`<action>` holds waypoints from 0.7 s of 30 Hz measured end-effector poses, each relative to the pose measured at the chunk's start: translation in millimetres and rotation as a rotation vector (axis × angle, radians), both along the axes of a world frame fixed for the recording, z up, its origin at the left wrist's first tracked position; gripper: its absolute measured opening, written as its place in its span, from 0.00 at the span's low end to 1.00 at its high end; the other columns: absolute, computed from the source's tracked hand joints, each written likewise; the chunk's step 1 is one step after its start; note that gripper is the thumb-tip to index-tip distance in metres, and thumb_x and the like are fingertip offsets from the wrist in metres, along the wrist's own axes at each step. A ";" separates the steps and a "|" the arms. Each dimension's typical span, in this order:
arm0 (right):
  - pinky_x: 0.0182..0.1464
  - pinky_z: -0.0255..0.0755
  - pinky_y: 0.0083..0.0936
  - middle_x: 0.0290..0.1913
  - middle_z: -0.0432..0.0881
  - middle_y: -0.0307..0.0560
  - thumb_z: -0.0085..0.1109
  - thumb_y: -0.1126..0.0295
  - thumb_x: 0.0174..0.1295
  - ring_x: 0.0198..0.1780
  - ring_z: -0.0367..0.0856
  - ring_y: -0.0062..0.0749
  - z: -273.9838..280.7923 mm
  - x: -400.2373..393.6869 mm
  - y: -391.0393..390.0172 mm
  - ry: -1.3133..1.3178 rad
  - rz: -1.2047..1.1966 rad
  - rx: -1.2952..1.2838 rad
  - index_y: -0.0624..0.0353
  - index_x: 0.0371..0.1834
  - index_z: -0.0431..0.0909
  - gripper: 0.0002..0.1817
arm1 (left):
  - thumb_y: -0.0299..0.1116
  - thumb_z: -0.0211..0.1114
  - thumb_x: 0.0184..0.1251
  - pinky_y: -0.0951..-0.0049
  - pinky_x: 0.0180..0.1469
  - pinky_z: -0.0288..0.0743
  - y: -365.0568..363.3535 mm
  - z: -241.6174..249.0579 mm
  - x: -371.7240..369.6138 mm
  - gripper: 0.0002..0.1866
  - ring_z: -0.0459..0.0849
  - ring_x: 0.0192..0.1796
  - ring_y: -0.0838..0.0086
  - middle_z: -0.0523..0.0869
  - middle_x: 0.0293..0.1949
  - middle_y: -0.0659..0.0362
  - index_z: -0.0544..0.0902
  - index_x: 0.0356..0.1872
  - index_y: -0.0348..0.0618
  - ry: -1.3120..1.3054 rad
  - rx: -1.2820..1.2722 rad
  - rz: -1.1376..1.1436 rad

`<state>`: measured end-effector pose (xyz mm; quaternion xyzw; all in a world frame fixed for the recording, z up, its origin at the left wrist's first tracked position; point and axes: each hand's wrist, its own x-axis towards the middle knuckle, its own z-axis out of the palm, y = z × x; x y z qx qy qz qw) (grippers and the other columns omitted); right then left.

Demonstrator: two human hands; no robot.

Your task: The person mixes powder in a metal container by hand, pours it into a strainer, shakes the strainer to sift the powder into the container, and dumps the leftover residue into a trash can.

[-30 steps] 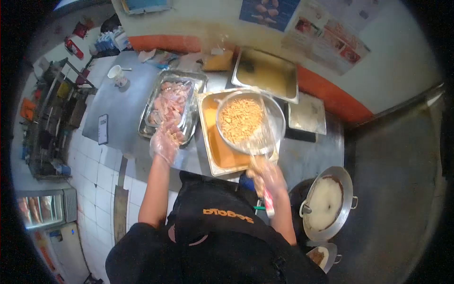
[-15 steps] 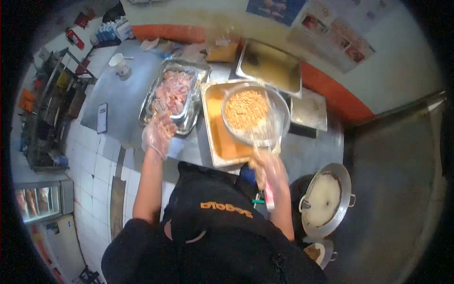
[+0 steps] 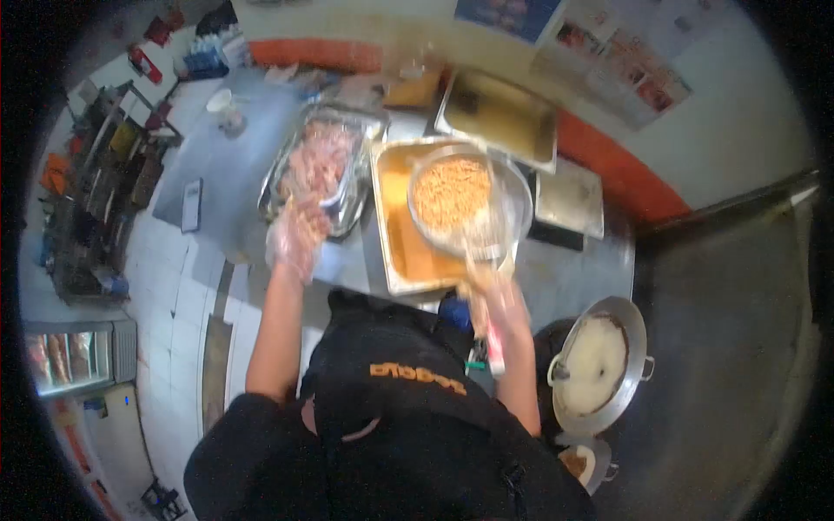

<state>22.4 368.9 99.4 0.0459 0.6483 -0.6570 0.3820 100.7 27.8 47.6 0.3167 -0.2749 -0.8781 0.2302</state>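
My left hand (image 3: pixel 295 241), in a clear plastic glove with coated fingertips, is at the near edge of a foil-lined tray (image 3: pixel 354 208) of raw meat pieces (image 3: pixel 320 161). Its fingers look stretched out and apart, with nothing plainly held. My right hand (image 3: pixel 502 300), also gloved, is closed around the handle of a round sieve (image 3: pixel 519 204). Orange-brown crumbly bits (image 3: pixel 452 193) lie in the sieve, over a metal pan of tan powder (image 3: pixel 395 226). Blur and the fingers hide part of the handle.
Behind the sieve stands another metal pan (image 3: pixel 504 122), with a pale flat lid or tray (image 3: pixel 569 201) to its right. A wide pot of foamy liquid (image 3: pixel 592 365) is at the right, a smaller pan (image 3: pixel 580 464) below. A phone (image 3: pixel 192 205) and white cup (image 3: pixel 224 111) are left.
The view has shifted slightly. My left hand stays by the meat tray, and my right hand remains at the sieve handle, with only small blurred motion.
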 end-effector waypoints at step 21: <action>0.22 0.67 0.22 0.23 0.78 0.42 0.57 0.59 0.63 0.19 0.72 0.21 2.1 -12.1 4.7 0.009 0.030 0.025 0.59 0.35 0.79 0.13 | 0.45 0.51 0.71 0.68 0.34 0.72 20.4 -0.4 38.3 0.21 0.74 0.31 0.68 0.77 0.33 0.52 0.76 0.45 0.34 0.029 -0.104 0.048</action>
